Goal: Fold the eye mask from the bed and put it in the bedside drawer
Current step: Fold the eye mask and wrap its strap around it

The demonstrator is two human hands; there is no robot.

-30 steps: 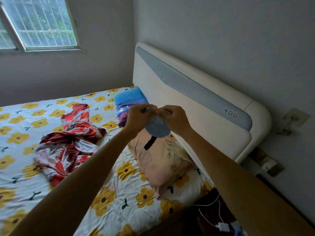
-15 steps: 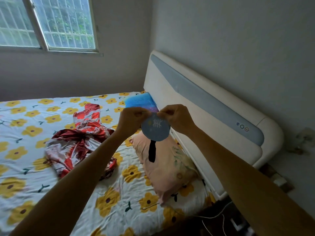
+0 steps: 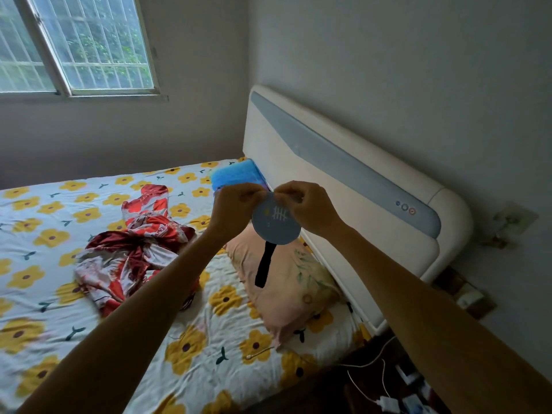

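The eye mask (image 3: 276, 225) is light blue with white eyelash lines, folded into a round half, and hangs in the air above the pink pillow. Its black strap (image 3: 264, 265) dangles straight down below it. My left hand (image 3: 234, 210) pinches the mask's top edge on the left. My right hand (image 3: 310, 209) pinches the same top edge on the right. Both arms are stretched out over the bed (image 3: 44, 222). The bedside drawer is not clearly in view.
A pink pillow (image 3: 286, 291) lies against the cream headboard (image 3: 352, 222). A blue folded blanket (image 3: 236, 174) sits at the bed's far corner. A red patterned garment (image 3: 134, 249) is crumpled mid-bed. White charger cables (image 3: 376, 380) trail on the dark floor at lower right.
The view has swung left and the hands sit higher against the headboard. The mask hangs flatter with its lash print facing me, and the strap dangles longer.
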